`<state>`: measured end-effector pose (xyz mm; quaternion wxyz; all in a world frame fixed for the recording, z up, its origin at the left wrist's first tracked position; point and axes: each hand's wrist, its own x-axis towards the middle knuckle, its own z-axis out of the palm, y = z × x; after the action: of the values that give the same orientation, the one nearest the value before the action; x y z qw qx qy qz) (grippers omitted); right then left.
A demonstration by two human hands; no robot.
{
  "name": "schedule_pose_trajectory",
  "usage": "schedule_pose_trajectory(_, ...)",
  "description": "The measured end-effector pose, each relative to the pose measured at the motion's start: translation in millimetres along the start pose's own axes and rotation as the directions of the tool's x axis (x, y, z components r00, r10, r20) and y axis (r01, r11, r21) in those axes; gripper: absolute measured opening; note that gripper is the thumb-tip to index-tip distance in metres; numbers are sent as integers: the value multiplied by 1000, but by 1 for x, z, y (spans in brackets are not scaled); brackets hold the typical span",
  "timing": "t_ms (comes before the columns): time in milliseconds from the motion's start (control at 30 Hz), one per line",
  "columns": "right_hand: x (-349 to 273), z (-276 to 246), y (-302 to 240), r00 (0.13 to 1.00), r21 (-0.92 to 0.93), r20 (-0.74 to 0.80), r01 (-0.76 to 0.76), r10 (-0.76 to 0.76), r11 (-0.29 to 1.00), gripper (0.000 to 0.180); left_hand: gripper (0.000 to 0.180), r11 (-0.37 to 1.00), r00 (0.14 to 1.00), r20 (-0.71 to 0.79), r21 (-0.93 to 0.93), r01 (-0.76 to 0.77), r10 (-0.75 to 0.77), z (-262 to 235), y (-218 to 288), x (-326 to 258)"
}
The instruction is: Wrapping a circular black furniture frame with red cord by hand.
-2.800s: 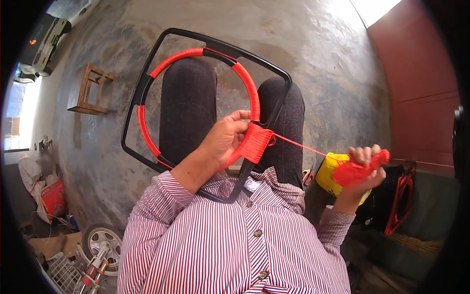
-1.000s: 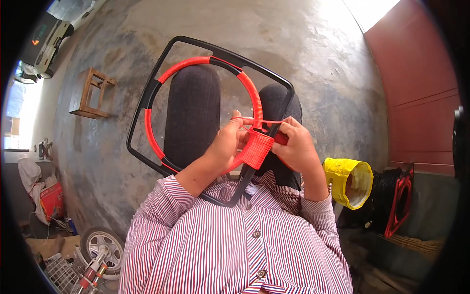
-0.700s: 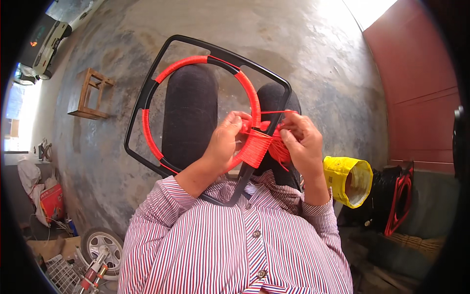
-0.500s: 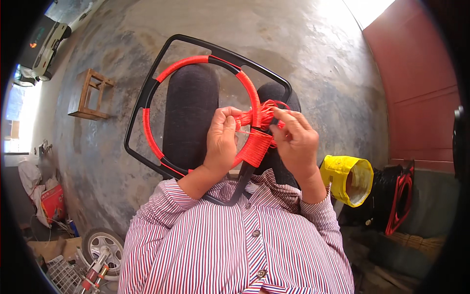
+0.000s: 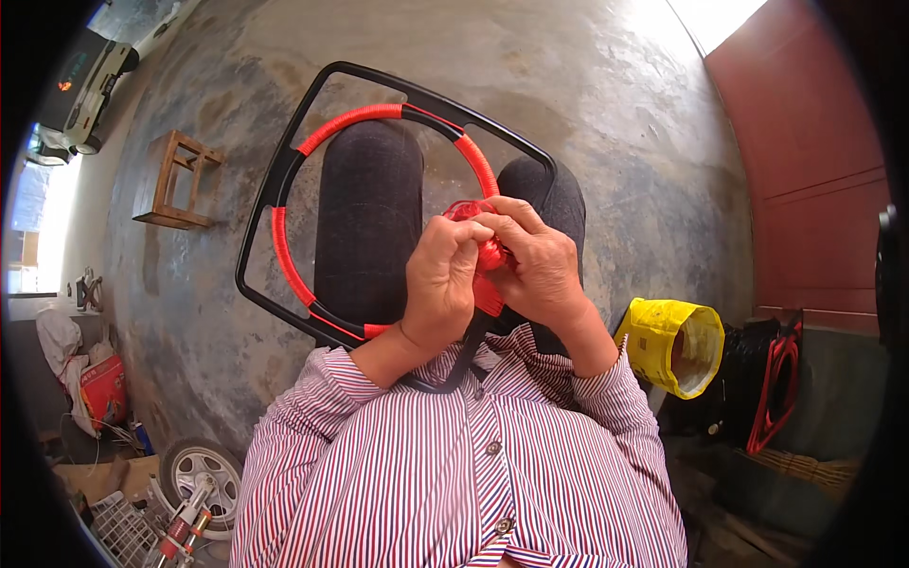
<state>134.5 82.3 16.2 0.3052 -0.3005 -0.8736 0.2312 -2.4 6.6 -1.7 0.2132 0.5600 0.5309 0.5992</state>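
A black frame with a round ring inside (image 5: pixel 280 180) rests across my thighs and against my lap. Red cord wrapping (image 5: pixel 292 257) covers stretches of the ring, with bare black sections between. At the ring's right side a loose bundle of red cord (image 5: pixel 491 254) is bunched up. My left hand (image 5: pixel 442 276) is closed, pinching at the bundle's left side. Curled over its right side, my right hand (image 5: pixel 540 265) grips the same bundle, the fingertips of both hands nearly touching. Below them a thick wound patch of cord (image 5: pixel 489 297) shows in part; my hands hide the rest.
A wooden stool (image 5: pixel 175 182) lies on the concrete floor to the left. A yellow bucket-like bag (image 5: pixel 653 346) and a black plastic bag (image 5: pixel 739 364) stand near my right elbow. A spoked wheel (image 5: pixel 201 478) lies at lower left. A red door (image 5: pixel 805 180) is at right.
My right hand has moved left and come together with my left hand. The cord bundle, spread across the ring's right side before, is now gathered between both hands.
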Motion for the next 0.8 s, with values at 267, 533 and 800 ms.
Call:
schedule_pose_trajectory(267,-15,-11,17,902,866,78,-273,425,419,33,16,885,952,49,-357,300,-303,-1,2,-5)
schedule_pose_trajectory(533,-20,-18,15,832,942,-146,-49,536,332,31,17,777,899,55,-481,406,-435,-3,4,2)
schedule_pose_trajectory(800,-26,-51,22,917,342,-125,-317,377,884,31,16,613,793,202,-537,580,-575,-6,-7,3)
